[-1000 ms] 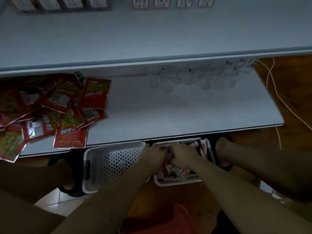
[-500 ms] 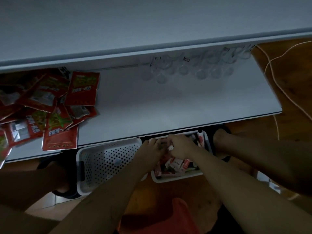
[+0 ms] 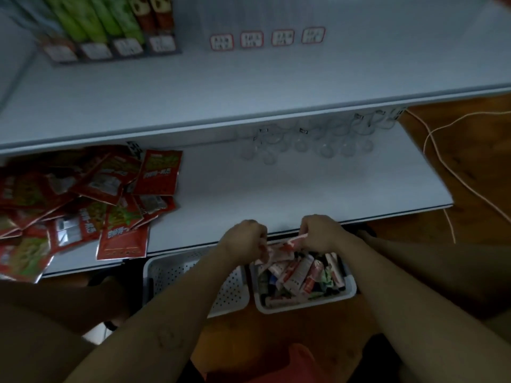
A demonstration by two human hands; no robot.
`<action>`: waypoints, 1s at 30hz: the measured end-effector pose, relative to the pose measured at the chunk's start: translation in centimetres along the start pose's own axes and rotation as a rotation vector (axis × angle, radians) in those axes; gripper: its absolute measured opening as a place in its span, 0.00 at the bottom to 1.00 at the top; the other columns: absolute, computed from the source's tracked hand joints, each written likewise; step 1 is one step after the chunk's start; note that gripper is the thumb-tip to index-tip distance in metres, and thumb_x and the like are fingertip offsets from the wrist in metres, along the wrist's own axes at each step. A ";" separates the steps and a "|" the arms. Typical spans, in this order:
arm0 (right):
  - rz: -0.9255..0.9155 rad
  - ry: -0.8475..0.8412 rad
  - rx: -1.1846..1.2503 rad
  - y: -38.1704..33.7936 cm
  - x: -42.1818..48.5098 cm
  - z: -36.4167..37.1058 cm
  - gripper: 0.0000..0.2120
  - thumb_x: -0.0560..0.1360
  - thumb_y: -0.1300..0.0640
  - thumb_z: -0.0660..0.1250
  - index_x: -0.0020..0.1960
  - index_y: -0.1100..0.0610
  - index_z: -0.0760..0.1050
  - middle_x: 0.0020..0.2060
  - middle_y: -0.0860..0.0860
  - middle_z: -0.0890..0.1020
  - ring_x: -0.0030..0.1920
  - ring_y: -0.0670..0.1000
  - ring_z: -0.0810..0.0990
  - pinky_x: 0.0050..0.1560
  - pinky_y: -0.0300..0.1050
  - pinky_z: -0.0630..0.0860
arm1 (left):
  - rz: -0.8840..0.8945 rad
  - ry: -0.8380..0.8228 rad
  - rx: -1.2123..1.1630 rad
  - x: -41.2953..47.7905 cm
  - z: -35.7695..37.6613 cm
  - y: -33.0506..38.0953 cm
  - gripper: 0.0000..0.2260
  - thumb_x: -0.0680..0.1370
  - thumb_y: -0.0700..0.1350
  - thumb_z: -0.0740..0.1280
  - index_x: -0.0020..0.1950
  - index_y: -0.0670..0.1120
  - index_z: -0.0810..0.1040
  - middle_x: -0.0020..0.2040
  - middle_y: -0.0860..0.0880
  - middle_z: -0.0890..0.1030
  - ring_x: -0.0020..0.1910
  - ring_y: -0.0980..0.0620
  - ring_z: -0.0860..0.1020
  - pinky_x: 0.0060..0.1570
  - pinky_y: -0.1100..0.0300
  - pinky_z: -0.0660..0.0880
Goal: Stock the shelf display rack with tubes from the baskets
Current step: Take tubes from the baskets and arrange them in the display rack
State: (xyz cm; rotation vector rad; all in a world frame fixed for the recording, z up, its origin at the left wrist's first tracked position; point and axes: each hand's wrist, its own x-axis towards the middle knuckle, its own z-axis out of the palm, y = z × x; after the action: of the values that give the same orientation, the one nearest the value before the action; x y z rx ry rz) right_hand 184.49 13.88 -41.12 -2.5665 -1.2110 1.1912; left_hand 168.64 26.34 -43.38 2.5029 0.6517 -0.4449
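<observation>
Carrying red packets [image 3: 83, 200] heaped at the lower shelf's [image 3: 276, 189] left end; bearing two white baskets [image 3: 304, 306] on the wooden floor [image 3: 470, 150].

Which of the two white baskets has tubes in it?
The right basket, by the right hand, packed with red-and-white tubes; the left basket shows only bare perforated floor where the arm doesn't cover it.

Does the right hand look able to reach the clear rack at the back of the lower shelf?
Probably yes: the right hand, gripping tubes, is at the front edge, and only bare lower shelf lies between it and the clear rack under the upper shelf.
</observation>
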 end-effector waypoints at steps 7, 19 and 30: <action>-0.153 0.127 0.452 -2.2 -4.3 -6.5 0.10 0.71 0.53 0.74 0.46 0.57 0.78 0.38 0.53 0.82 0.38 0.50 0.77 0.35 0.42 0.72 | -0.040 0.125 -0.108 -3.3 -10.6 2.8 0.15 0.61 0.48 0.81 0.39 0.44 0.78 0.40 0.47 0.81 0.40 0.47 0.79 0.29 0.61 0.70; -0.584 0.434 0.414 -10.0 -10.7 -13.2 0.12 0.77 0.50 0.66 0.47 0.59 0.81 0.36 0.53 0.84 0.36 0.51 0.84 0.43 0.53 0.82 | 0.094 0.470 -0.055 -11.0 -25.3 7.0 0.12 0.71 0.54 0.74 0.40 0.49 0.76 0.35 0.50 0.77 0.35 0.52 0.76 0.30 0.58 0.69; -0.586 0.661 0.689 -13.7 -9.8 -21.6 0.08 0.70 0.55 0.75 0.43 0.58 0.78 0.34 0.54 0.84 0.34 0.52 0.82 0.42 0.53 0.81 | 0.132 0.722 -0.234 -9.0 -33.6 8.7 0.10 0.70 0.49 0.76 0.45 0.46 0.80 0.38 0.48 0.82 0.34 0.52 0.79 0.32 0.58 0.74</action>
State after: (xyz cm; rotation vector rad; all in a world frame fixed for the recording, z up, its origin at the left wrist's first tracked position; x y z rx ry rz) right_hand 186.46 22.07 -15.06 -1.6892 -1.0230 0.4446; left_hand 171.73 35.07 -8.69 2.4237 0.7334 0.5846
